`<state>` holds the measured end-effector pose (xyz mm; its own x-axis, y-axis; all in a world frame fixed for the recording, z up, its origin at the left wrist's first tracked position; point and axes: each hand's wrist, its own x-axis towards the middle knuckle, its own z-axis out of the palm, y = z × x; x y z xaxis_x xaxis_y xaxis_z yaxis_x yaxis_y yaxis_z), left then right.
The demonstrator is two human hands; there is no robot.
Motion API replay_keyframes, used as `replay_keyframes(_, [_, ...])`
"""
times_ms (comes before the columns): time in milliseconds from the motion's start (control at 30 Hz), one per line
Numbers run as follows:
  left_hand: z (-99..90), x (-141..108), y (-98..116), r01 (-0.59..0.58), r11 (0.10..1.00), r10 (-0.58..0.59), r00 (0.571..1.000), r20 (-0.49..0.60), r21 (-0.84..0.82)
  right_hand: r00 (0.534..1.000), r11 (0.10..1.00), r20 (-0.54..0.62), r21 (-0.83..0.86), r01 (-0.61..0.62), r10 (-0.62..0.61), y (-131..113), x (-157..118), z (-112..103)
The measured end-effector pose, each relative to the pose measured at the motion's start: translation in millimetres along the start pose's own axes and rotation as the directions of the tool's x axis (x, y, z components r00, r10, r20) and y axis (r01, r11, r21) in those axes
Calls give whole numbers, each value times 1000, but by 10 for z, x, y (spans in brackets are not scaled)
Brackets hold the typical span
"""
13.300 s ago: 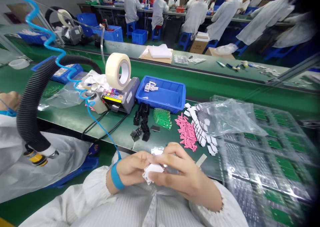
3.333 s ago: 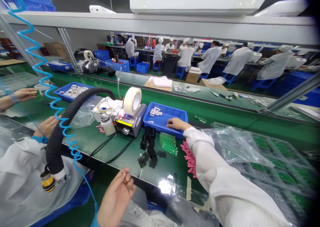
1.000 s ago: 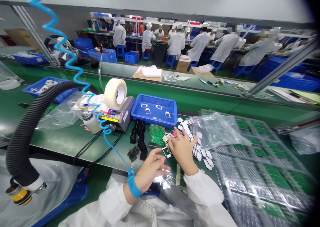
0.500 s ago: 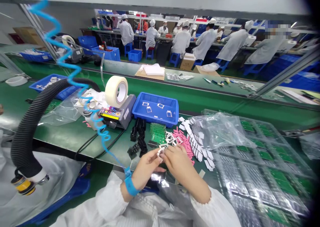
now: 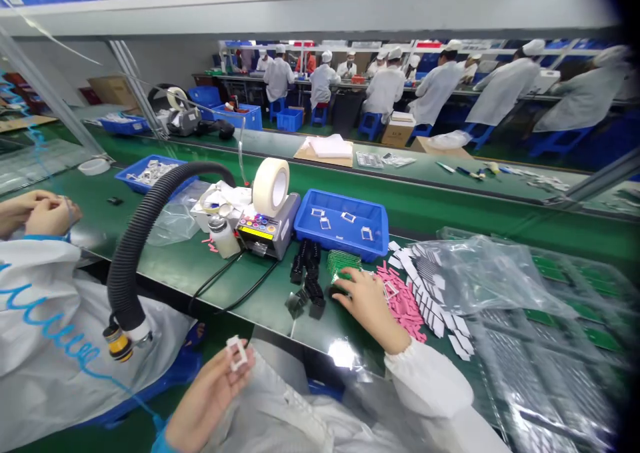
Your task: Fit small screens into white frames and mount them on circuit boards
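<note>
My left hand (image 5: 215, 386) is near the bottom, in front of the bench edge, with a small white frame (image 5: 237, 354) held in its fingers. Over the bench, my right hand (image 5: 367, 303) reaches to the stack of green circuit boards (image 5: 343, 261), its fingertips at the near side of the stack; whether they grip anything is hidden. Pink strips (image 5: 407, 306) lie right beside that hand, with another white frame (image 5: 389, 290) on them. Black parts (image 5: 311, 283) stand left of the boards. Behind, a blue tray (image 5: 343, 223) holds several white frames.
A tape dispenser (image 5: 267, 223), a bottle (image 5: 223, 238) and a black hose (image 5: 123, 256) stand to the left. White pieces (image 5: 431, 296), plastic bags and clear trays (image 5: 530, 373) lie on the right. A co-worker's hands (image 5: 50, 213) are at the far left.
My hands have moved apart: the left has drawn back toward me with the white frame, the right has gone to the green boards. The view has shifted, showing more of the left side.
</note>
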<state>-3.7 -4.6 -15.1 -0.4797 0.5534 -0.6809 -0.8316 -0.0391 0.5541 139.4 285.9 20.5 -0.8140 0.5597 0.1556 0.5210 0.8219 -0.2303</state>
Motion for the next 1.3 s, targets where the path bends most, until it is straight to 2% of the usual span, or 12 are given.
replay_keyframes(133, [-684, 152, 283, -210, 943, 139, 954, -266, -260, 1000, 971, -8, 236, 25, -23, -610, 17, -160])
replay_keyframes(167, [-819, 170, 363, -254, 925, 168, 941, -295, -282, 996, 918, 47, 394, 47, -72, -879, 18, -112])
replay_keyframes(233, [-1020, 166, 503, -293, 921, 207, 926, -314, -256, 944, 670, 219, 742, 5, -249, -1487, 17, 119])
replay_keyframes(400, [-1220, 78, 684, -271, 961, 251, 936, -248, -52, 829, 406, 340, 901, -153, -444, -2773, 72, 1015])
replay_keyframes(533, [-1237, 90, 775, -351, 934, 325, 914, -244, -72, 829, 199, 401, 916, -349, -391, -3167, 147, 1364])
replay_keyframes(667, [-1092, 109, 740, -355, 931, 334, 923, -191, -83, 850, 43, 435, 895, -443, -297, -2997, 85, 1218])
replay_keyframes(833, [-623, -23, 410, -186, 974, 194, 980, 52, -130, 875, 11, 407, 908, -419, -264, -2217, -225, 586])
replay_keyframes(900, [-376, -130, 333, -121, 979, 159, 957, 243, -162, 907, 183, 322, 943, -279, -270, -1883, -370, 324])
replay_keyframes(967, [-108, -248, 327, -90, 986, 143, 893, 427, -142, 949, 469, 132, 883, 20, -288, -1602, -479, 112])
replay_keyframes(1067, [299, -388, 365, -57, 998, 56, 781, 622, -18, 914, 755, -169, 519, 402, -370, -1325, -528, -131])
replay_keyframes(1167, [623, -430, 354, -56, 998, 14, 732, 681, 40, 842, 806, -319, 279, 523, -436, -1208, -492, -343])
replay_keyframes(1300, [856, -390, 288, -112, 993, 48, 702, 711, 43, 799, 806, -400, 204, 555, -449, -1144, -452, -560])
